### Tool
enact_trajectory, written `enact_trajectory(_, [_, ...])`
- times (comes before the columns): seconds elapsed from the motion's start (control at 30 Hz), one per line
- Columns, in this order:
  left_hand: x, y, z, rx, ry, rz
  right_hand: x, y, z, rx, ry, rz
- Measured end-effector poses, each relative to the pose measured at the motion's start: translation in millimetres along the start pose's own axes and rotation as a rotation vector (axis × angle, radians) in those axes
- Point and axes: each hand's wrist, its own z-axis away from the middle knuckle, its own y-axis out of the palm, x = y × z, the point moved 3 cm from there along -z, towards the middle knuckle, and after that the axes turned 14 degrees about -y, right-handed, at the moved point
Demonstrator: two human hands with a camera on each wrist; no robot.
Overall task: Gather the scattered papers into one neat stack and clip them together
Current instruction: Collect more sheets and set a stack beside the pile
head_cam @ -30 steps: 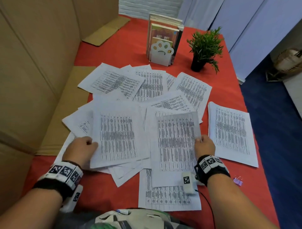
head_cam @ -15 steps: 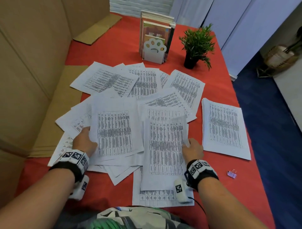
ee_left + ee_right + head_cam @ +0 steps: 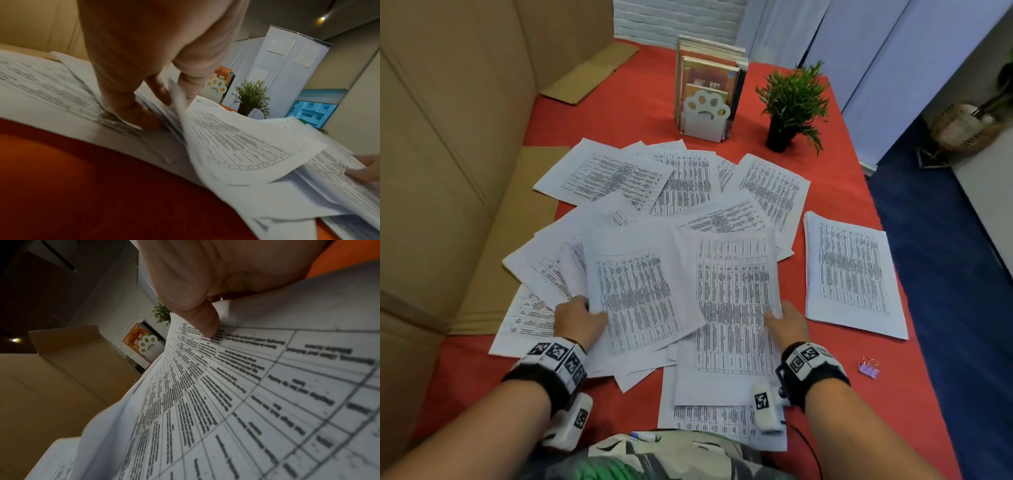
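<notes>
Cardboard [image 3: 448, 154] along the frame's left edge, left hand [image 3: 578, 320] lower left pinching a lifted sheet [image 3: 637, 291], loose papers [image 3: 688, 192] fanned across the centre, right hand [image 3: 787, 325] gripping a second sheet's [image 3: 732, 308] edge, neat stack [image 3: 852, 274] right of centre, clip [image 3: 869, 367] lower right on red table [image 3: 619, 102].

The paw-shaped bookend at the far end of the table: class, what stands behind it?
Behind the paw-shaped bookend stands a row of upright books. Their front cover is partly covered by the bookend, and the number of books cannot be counted.
</notes>
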Motion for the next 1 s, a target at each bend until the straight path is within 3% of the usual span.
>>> enact_trajectory(0.17, [-1.4, 1.7, 5.0, -0.008, -0.022, 0.110, 3.1, -5.8, -2.3, -0.062, -0.037, 0.028])
enact_trajectory(0.3, [4.2, -24.0, 2.8, -0.116, -0.054, 0.245, 6.3, -28.8, -6.4, -0.119, -0.058, -0.058])
enact_trajectory(0.43, [16.1, -49.4, -15.8, -0.108, -0.073, 0.286, 5.3, -41.0, -24.1, -0.097, -0.014, -0.118])
enact_trajectory(0.63, [10.3, -36.0, -14.7, 0.046, 0.035, 0.246, 27.1, -15.9, -21.0, 0.031, -0.078, -0.197])
enact_trajectory(0.8, [-2.3, -13.5, 9.7, 0.168, 0.131, 0.238, -4.9, 39.9, -30.8, 0.126, 0.002, -0.403])
enact_trajectory(0.93, [-2.2, 3.5, 19.0, 0.430, 0.068, 0.438, 36.2, 42.7, -7.1, 0.156, 0.026, -0.481])
enact_trajectory(1.0, [-3.3, 14.2, 23.0, 0.499, 0.030, 0.496, 40.5, 47.5, -3.3, 0.192, -0.018, -0.518])
